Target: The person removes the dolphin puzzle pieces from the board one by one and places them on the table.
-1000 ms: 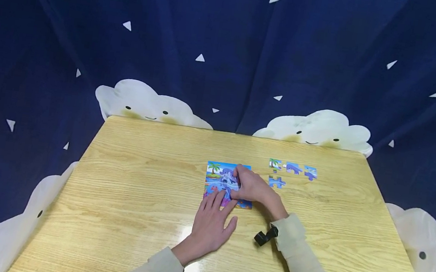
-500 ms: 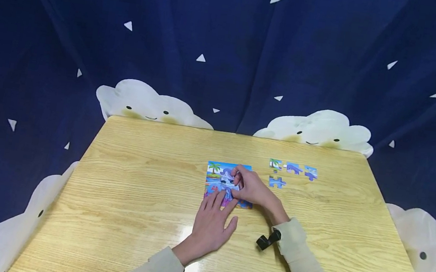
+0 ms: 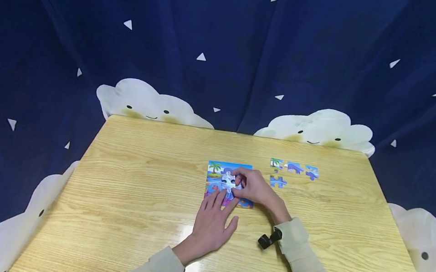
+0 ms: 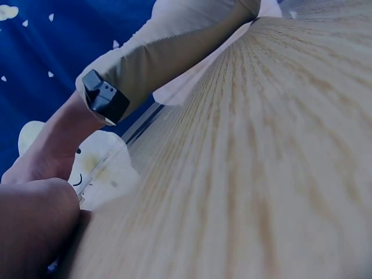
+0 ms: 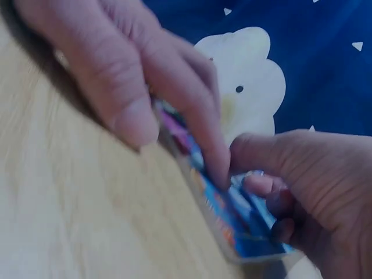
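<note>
A square sea-scene jigsaw puzzle (image 3: 215,176) with a palm tree and a purple dolphin lies on the wooden table. My left hand (image 3: 212,225) rests with extended fingers on its near edge. Over the right half, my right hand (image 3: 254,187) has its fingers curled and pinches a puzzle piece (image 3: 228,180) at the middle, which looks pale with glare. Part of that piece is hidden by the fingers. In the right wrist view, the right hand (image 5: 317,189) bends its fingers low over the blue puzzle (image 5: 256,247), close to the left hand's fingertips (image 5: 218,168).
Several loose pieces lie right of the puzzle: a palm-tree piece (image 3: 276,163), a purple piece (image 3: 294,167), another purple-and-blue piece (image 3: 312,172) and a blue piece (image 3: 277,181). A dark blue curtain (image 3: 199,23) with white clouds hangs behind the table (image 3: 141,181).
The middle piece under the right hand has turned paler and shows more glare, as if tilted. The right hand has shifted very slightly to the right; the left hand stays in place.
</note>
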The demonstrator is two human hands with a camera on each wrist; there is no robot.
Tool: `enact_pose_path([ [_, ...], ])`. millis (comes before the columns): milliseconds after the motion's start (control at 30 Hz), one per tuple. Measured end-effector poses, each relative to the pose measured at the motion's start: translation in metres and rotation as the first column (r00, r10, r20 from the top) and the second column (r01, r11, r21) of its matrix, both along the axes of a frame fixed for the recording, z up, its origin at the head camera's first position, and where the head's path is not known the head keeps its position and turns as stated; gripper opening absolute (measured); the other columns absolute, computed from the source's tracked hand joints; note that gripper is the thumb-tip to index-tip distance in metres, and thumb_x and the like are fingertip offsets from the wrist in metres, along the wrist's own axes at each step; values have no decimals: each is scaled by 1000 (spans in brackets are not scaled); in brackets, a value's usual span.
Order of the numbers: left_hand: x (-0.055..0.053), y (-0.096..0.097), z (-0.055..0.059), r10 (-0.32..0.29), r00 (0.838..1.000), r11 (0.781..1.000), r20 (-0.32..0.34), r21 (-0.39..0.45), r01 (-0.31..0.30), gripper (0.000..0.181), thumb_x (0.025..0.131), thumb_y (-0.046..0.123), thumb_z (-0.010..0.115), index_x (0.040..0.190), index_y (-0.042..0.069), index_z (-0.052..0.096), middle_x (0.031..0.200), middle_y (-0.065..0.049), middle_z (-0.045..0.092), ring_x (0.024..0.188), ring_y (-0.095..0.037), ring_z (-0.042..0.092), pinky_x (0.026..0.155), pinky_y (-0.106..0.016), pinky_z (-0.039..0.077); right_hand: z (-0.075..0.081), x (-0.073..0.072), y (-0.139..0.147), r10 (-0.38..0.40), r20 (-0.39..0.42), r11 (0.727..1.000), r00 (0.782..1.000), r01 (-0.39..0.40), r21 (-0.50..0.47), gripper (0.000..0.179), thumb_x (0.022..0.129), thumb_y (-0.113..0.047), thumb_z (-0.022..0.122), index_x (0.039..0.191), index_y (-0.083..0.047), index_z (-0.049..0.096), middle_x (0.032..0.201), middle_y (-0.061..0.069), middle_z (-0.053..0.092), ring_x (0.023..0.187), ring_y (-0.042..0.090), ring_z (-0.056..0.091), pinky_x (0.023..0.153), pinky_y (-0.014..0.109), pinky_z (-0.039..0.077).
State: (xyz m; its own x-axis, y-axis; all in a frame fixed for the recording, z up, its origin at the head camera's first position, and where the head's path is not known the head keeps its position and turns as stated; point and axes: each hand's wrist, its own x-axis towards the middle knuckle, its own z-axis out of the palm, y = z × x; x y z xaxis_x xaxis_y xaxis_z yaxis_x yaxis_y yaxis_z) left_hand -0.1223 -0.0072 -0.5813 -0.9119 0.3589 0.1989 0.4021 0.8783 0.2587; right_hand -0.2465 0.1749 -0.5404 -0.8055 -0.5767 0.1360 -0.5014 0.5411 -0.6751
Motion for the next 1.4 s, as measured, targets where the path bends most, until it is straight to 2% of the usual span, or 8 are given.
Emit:
enact_pose_path([
  [267, 0, 1, -1, 0, 1000, 1000, -25, 9, 1, 55, 105, 48, 43, 156, 30, 49, 159, -14, 42, 151, -36, 32, 123, -52, 24, -9, -3, 7, 17, -71, 1000, 997, -18, -11, 45, 78, -15, 86, 120, -3, 73, 81, -5, 66, 64, 3, 52, 61, 23, 48],
  [467, 0, 0, 0, 0, 1000, 1000, -18, 12, 0, 55, 105, 48, 42, 157, 31, 48, 159, -15, 42, 151, -37, 32, 123, -53, 24, -12, -4, 13, 12, -128, 1000, 992, -15, -26, 42, 76, -19, 87, 114, -6, 74, 84, -2, 63, 69, 9, 54, 63, 25, 48],
  [633, 0, 0, 0, -5, 1000, 1000, -25, -2, 5, 55, 105, 49, 42, 157, 30, 49, 158, -15, 43, 151, -36, 33, 122, -52, 25, -9, -2, 19, -1, -103, 1000, 995, -1, -22, 41, 76, -22, 88, 111, -9, 72, 88, 0, 63, 76, 14, 55, 66, 25, 47],
  [867, 1, 1, -1, -1, 999, 1000, -44, 1, 1, 54, 105, 49, 43, 156, 30, 50, 158, -16, 45, 152, -37, 32, 122, -52, 27, -2, 1, 26, -11, -60, 1000, 998, 11, -13, 39, 78, -22, 89, 110, -10, 70, 89, 5, 62, 75, 16, 54, 66, 25, 47],
  [1100, 1, 1, 0, 0, 999, 1000, -41, 6, 0, 55, 105, 48, 44, 157, 31, 48, 158, -16, 45, 152, -37, 33, 121, -53, 28, 3, 4, 36, -24, -73, 999, 997, 21, -34, 38, 78, -18, 89, 109, -8, 70, 85, 8, 61, 68, 15, 52, 60, 24, 44],
  [1267, 1, 1, 0, -1, 999, 1000, -38, 2, 1, 55, 105, 48, 43, 157, 30, 49, 157, -16, 45, 152, -37, 32, 121, -52, 27, 8, 8, 46, -19, -71, 998, 997, 15, -59, 39, 78, -13, 87, 112, -3, 72, 85, 12, 62, 66, 20, 53, 59, 24, 45],
  [1400, 1, 1, 0, 3, 999, 1000, -42, 17, -2, 55, 104, 48, 44, 157, 30, 49, 157, -16, 45, 151, -38, 33, 121, -53, 27, 9, 8, 55, -46, -82, 997, 996, 41, -62, 40, 78, -11, 87, 115, -4, 73, 88, 12, 63, 68, 23, 54, 60, 23, 45],
])
